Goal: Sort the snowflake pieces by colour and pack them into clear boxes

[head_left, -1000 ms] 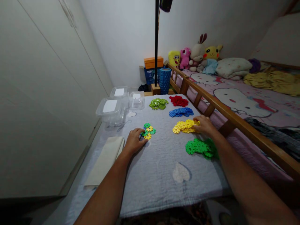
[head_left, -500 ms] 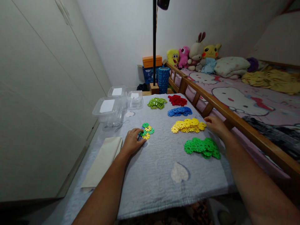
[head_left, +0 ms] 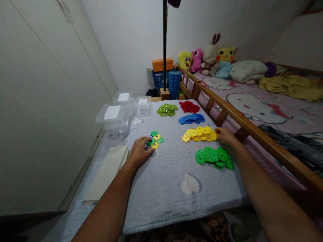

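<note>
Right hand (head_left: 225,136) shifted inward to the right end of the yellow discs (head_left: 199,134), grip indeterminable, left hand (head_left: 140,150) loosely parted at the left edge of mixed-colour discs (head_left: 156,137).

The right hand (head_left: 225,136), whose fingers covered the right-hand end of the row of overlapping yellow plastic flower-shaped discs (head_left: 198,134) a second ago, has drawn back toward the right edge of the surface (head_left: 222,195). Its fingertips now stand right at that end, nearer than half a second ago, and the end disc (head_left: 213,135) sits closer in. The right end of the heap of overlapping green plastic flower-shaped discs (head_left: 213,156), partly hidden by the right forearm (head_left: 262,183) a second ago, now shows.
</note>
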The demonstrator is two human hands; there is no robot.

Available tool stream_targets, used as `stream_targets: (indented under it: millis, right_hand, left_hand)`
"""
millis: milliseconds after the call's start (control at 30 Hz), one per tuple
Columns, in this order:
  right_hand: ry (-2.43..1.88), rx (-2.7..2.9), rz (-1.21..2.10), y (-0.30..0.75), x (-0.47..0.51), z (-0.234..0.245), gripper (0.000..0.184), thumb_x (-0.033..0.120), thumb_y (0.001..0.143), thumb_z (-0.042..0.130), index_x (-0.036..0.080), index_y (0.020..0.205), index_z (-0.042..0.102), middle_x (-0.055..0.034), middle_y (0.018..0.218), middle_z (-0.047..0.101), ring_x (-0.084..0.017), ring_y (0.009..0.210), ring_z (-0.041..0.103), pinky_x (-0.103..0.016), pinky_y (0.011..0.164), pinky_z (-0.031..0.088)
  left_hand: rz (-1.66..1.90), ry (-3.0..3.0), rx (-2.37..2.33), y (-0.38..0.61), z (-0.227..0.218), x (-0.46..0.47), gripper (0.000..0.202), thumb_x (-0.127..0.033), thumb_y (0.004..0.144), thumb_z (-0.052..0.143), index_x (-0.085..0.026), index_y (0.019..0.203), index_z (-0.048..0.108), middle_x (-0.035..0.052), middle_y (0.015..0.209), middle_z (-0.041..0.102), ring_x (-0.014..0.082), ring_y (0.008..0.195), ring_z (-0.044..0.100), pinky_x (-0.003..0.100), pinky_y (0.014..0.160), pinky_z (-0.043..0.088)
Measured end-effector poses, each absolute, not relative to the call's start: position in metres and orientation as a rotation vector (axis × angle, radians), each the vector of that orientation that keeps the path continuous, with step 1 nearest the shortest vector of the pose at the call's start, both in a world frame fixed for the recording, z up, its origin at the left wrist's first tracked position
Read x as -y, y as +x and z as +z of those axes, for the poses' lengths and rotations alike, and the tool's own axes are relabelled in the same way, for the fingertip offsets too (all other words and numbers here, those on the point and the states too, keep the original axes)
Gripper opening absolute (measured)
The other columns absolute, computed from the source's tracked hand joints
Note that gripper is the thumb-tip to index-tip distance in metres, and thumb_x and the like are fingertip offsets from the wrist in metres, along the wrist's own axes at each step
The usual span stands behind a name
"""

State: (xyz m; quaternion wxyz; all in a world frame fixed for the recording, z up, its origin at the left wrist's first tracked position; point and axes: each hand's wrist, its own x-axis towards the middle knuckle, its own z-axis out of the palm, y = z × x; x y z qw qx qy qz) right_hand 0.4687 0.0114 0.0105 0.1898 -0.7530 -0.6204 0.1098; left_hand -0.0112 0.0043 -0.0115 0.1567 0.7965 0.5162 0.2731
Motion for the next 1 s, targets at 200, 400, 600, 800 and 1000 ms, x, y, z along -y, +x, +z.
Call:
stream_targets:
  millis: [200, 400, 600, 800, 1000]
  right_hand:
    - [-2.162, 1.647, 0.34, 0.467, -0.006, 0.017, 0.042, 0.008, 0.072, 0.052, 0.015, 0.107, 0.074, -0.011, 0.109, 0.075, -0.024, 0.106, 0.068, -0.034, 0.096, 0.05]
    - [-2.015, 1.698, 0.142, 0.435, 0.002, 0.047, 0.043, 0.009, 0.078, 0.047, 0.012, 0.112, 0.072, -0.0156, 0.117, 0.07, -0.025, 0.109, 0.065, -0.036, 0.1, 0.049]
    - [-1.561, 2.016, 0.302, 0.315, 0.007, 0.069, 0.035, 0.014, 0.086, 0.05, 0.019, 0.114, 0.071, -0.0096, 0.113, 0.07, -0.021, 0.101, 0.064, -0.033, 0.093, 0.05]
    - [-1.406, 2.388, 0.486, 0.206, -0.007, 0.035, 0.046, 0.005, 0.087, 0.046, 0.015, 0.128, 0.065, -0.0141, 0.129, 0.066, -0.024, 0.118, 0.057, -0.039, 0.105, 0.04]
    - [-1.547, 2.317, 0.463, 0.169, -0.036, 0.007, 0.047, 0.022, 0.097, 0.045, 0.025, 0.143, 0.054, -0.0092, 0.153, 0.049, -0.03, 0.13, 0.044, -0.046, 0.104, 0.037]
  left_hand:
    - [0.783, 2.269, -1.484, -0.012, -0.012, -0.004, 0.039, -0.034, 0.078, 0.072, -0.021, 0.114, 0.067, 0.0093, 0.121, 0.066, 0.0287, 0.115, 0.059, 0.046, 0.104, 0.043]
    - [0.781, 2.279, -1.471, -0.012, -0.013, -0.005, 0.038, -0.034, 0.079, 0.07, -0.021, 0.114, 0.066, 0.0094, 0.121, 0.066, 0.0283, 0.113, 0.059, 0.046, 0.102, 0.043]
    - [0.769, 2.271, -1.484, -0.01, -0.01, -0.003, 0.039, -0.033, 0.078, 0.072, -0.023, 0.115, 0.067, 0.0084, 0.122, 0.066, 0.0284, 0.113, 0.06, 0.045, 0.102, 0.044]
    - [0.776, 2.264, -1.498, -0.009, -0.009, -0.002, 0.045, -0.031, 0.077, 0.072, -0.021, 0.12, 0.064, 0.0093, 0.123, 0.066, 0.0288, 0.115, 0.059, 0.045, 0.103, 0.043]
    - [0.76, 2.28, -1.489, -0.009, -0.01, -0.003, 0.042, -0.031, 0.078, 0.073, -0.02, 0.117, 0.065, 0.0098, 0.12, 0.067, 0.0287, 0.113, 0.06, 0.044, 0.101, 0.043]
